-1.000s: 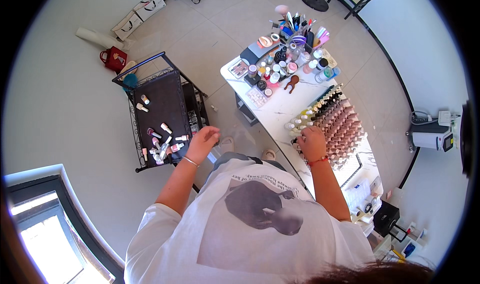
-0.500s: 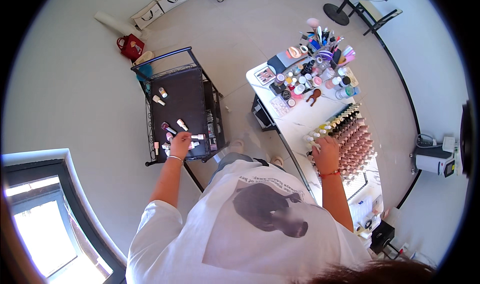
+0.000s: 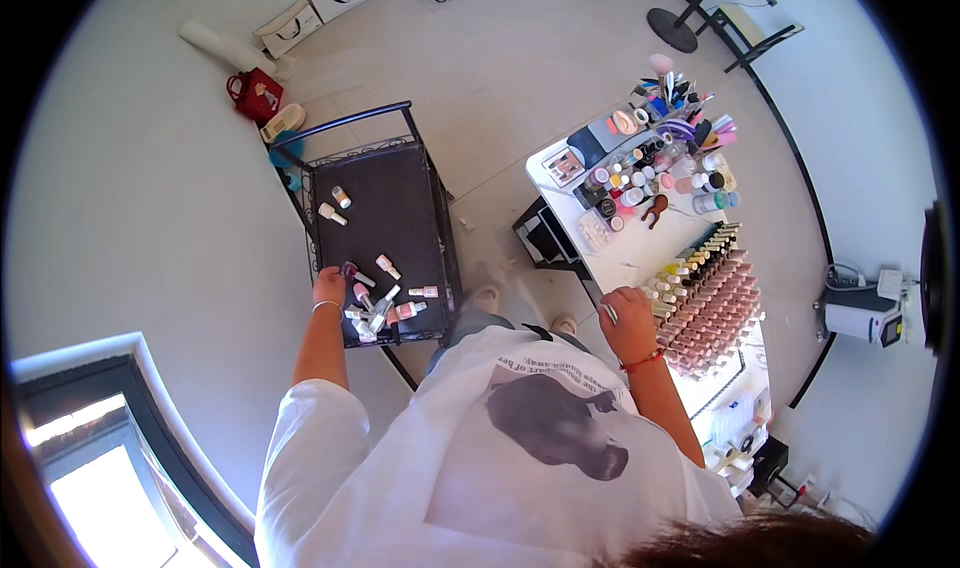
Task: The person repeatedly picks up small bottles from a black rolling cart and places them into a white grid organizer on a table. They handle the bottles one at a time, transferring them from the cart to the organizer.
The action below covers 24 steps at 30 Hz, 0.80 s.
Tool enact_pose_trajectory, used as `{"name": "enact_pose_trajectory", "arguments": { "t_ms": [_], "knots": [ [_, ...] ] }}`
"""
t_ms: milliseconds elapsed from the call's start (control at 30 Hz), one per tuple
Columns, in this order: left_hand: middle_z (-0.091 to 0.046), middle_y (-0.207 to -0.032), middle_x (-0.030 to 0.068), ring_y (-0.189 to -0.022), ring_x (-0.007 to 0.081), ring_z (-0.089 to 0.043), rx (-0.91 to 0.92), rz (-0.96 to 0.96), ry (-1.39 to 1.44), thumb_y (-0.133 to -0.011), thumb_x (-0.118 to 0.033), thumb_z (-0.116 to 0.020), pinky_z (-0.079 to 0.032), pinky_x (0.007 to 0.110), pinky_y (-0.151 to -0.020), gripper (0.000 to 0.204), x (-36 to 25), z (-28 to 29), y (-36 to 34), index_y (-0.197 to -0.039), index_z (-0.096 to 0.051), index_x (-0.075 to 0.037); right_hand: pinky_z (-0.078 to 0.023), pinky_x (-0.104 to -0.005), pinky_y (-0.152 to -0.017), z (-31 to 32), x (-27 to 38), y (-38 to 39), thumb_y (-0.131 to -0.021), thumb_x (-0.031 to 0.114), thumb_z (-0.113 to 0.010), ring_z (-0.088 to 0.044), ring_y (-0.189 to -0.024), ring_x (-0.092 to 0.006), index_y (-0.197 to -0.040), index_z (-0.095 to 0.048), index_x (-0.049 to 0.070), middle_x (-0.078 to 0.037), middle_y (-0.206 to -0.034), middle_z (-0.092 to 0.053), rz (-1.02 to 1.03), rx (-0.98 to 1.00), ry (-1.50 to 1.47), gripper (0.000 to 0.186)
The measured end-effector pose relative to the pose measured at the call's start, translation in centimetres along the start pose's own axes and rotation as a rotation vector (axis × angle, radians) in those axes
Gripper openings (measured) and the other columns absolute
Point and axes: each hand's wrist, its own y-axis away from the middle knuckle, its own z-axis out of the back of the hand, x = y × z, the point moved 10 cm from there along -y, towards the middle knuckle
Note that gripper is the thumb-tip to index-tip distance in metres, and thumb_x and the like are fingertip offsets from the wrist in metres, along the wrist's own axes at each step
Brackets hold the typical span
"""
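Observation:
Several nail polish bottles (image 3: 378,315) lie in a loose cluster at the near end of the dark cart tray (image 3: 375,233). At the tray's left edge, beside that cluster, my left hand (image 3: 328,287) has its fingers curled downward; what they hold, if anything, is hidden. Two more bottles (image 3: 333,214) lie farther back on the tray. My right hand (image 3: 628,325) is closed at the left edge of the white table, with a small pale, shiny thing (image 3: 609,314) between its fingers. Dense rows of pink-toned polish bottles (image 3: 707,313) stand just right of this hand.
Jars, brushes and a brown clip (image 3: 655,210) crowd the far part of the white table (image 3: 625,253). The cart has a raised blue-black handle (image 3: 350,120). A floor gap lies between cart and table. A fan (image 3: 672,30) stands far right, a red bag (image 3: 255,94) far left.
My left hand has moved left from over the bottle cluster to the tray's edge. My right hand has drawn left, away from the bottle rows, with a small pale thing in it.

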Motion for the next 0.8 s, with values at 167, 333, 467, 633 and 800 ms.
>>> {"name": "enact_pose_trajectory", "arguments": {
  "t_ms": [167,333,467,633,800],
  "knots": [
    [-0.066,-0.115,0.0205,-0.109,0.0382,-0.062,0.084,-0.109,-0.06,-0.08,-0.016,-0.068,-0.051,0.045,-0.096,0.047,-5.8,-1.6,-4.7,-0.127,-0.063,-0.017,-0.047,-0.0457,-0.079,0.1,-0.5,1.1,-0.073,0.006,-0.073,-0.058,-0.087,-0.035,-0.083,-0.067,0.006,-0.012,-0.087,-0.064,-0.116,0.039,0.02,0.012],
    [-0.06,-0.122,0.0257,-0.115,0.0402,-0.059,0.166,-0.136,-0.233,-0.08,-0.019,-0.068,-0.047,0.045,-0.102,0.06,-7.5,-3.8,-9.1,-0.139,-0.055,-0.02,-0.047,-0.0457,-0.08,0.6,-1.8,3.1,-0.074,0.006,-0.073,-0.059,-0.087,-0.035,-0.083,-0.067,0.006,-0.012,-0.087,-0.064,-0.188,0.051,0.085,0.011],
    [-0.059,-0.128,0.0261,-0.118,0.04,-0.057,0.244,-0.125,-0.352,-0.081,-0.025,-0.065,-0.045,0.044,-0.106,0.068,-7.9,-5.2,-11.1,-0.147,-0.048,-0.017,-0.048,-0.0455,-0.081,0.9,-2.3,4.5,-0.076,0.008,-0.073,-0.059,-0.089,-0.0345,-0.083,-0.067,0.006,-0.012,-0.087,-0.064,-0.259,0.069,0.095,0.01],
    [-0.064,-0.126,0.0208,-0.119,0.0372,-0.059,0.243,-0.183,-0.437,-0.082,-0.026,-0.062,-0.045,0.043,-0.106,0.058,-6.2,-5.9,-13.8,-0.138,-0.057,-0.01,-0.048,-0.0446,-0.081,0.6,-3.1,5.4,-0.075,0.01,-0.074,-0.06,-0.087,-0.0332,-0.083,-0.068,0.007,-0.012,-0.084,-0.064,-0.271,0.044,0.103,0.01],
    [-0.071,-0.109,0.0179,-0.104,0.0355,-0.067,0.047,-0.221,-0.278,-0.086,-0.027,-0.072,-0.052,0.045,-0.092,0.036,-8.6,-2.3,-11.7,-0.116,-0.069,-0.009,-0.049,-0.043,-0.079,0.2,-3.3,5.8,-0.075,0.008,-0.073,-0.061,-0.087,-0.0327,-0.082,-0.067,0.006,-0.012,-0.085,-0.064,-0.31,0.061,0.05,0.01]
  ]
}}
